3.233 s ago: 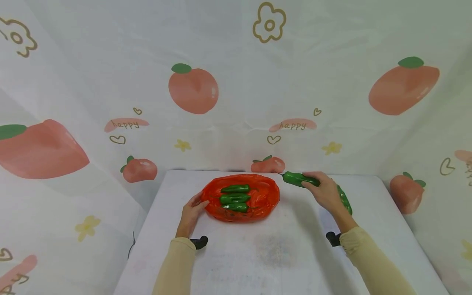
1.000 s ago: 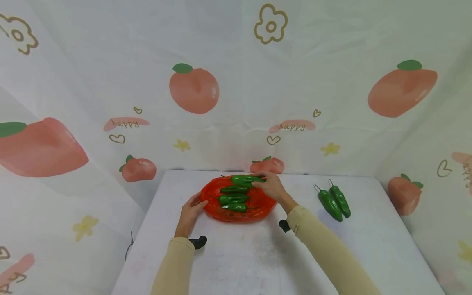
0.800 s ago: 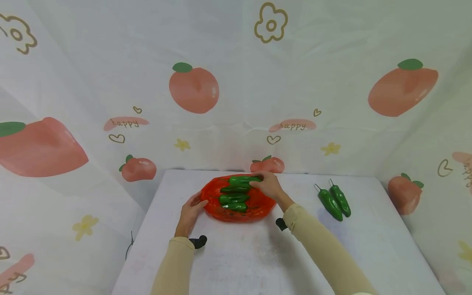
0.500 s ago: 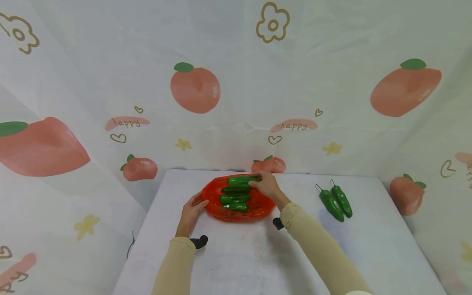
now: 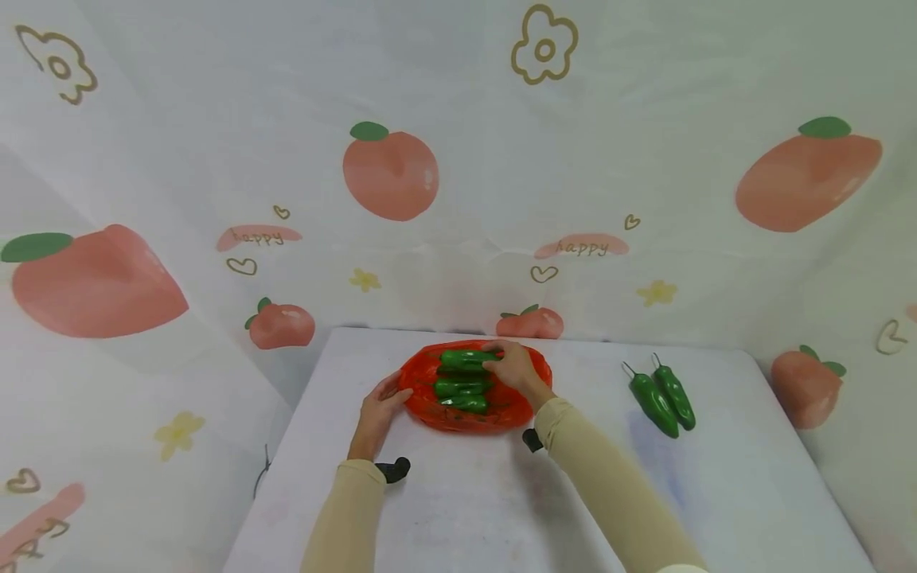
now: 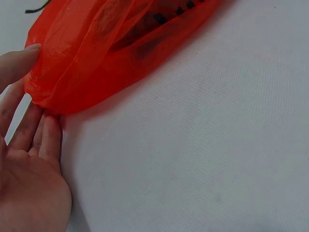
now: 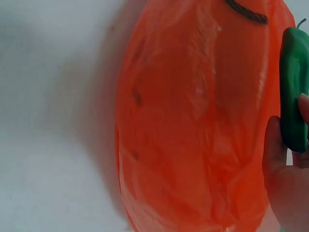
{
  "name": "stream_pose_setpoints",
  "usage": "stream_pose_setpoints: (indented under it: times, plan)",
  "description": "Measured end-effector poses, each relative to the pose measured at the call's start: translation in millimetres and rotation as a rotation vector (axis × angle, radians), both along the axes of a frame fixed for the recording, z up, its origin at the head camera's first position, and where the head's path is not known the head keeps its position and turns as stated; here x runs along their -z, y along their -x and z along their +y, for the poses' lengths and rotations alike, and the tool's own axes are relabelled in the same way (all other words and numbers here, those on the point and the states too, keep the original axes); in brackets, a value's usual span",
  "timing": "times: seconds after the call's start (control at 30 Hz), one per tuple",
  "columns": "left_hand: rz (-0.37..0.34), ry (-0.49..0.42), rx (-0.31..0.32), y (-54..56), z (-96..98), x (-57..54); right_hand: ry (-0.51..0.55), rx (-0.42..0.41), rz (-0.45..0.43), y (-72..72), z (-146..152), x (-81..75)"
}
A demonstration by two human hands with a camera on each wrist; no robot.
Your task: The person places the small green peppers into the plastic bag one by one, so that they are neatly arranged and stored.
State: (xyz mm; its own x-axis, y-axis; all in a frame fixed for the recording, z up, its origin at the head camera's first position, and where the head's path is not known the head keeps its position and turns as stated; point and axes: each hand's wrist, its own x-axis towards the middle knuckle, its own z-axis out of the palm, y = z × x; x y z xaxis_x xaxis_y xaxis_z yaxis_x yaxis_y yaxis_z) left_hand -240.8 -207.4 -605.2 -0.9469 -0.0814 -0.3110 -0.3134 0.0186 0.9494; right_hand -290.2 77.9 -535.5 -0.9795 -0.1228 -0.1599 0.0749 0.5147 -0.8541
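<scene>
Pepper (image 5: pixel 464 360): pinched between thumb and fingers of right grip (image 5: pixel 514 369), lying crosswise along far side of red bag (image 5: pixel 421 378), within its opening as seen from above; can't tell whether fully seated. Left grip (image 5: pixel 380 406): spread, fingers nearly straight, touching bag's left end, probably steadying. Inside bag: more peppers (image 5: pixel 462 387), side by side. Looks like placing step, not yet released. Next, by judgement: settle flat beside row, let go, lift clear without snagging bag, then go for two peppers (image 5: pixel 655 406) on desk (image 5: pixel 444 509), right of bag.
</scene>
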Motion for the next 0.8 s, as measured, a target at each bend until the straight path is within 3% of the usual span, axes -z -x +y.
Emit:
stream_pose_setpoints:
  times: [0.23,0.5,0.8]
  plan:
    - [-0.018,0.017,-0.011,1.9,0.4,3.0,-0.015,0.025,-0.033,1.2,-5,10.1]
    - [-0.023,-0.004,-0.024,2.4,0.4,4.5,-0.009,0.01,-0.069,5.9,-8,10.0]
    - [-0.04,0.008,-0.024,4.4,-1.2,5.8,-0.047,0.021,-0.01,9.8,-15,12.4]
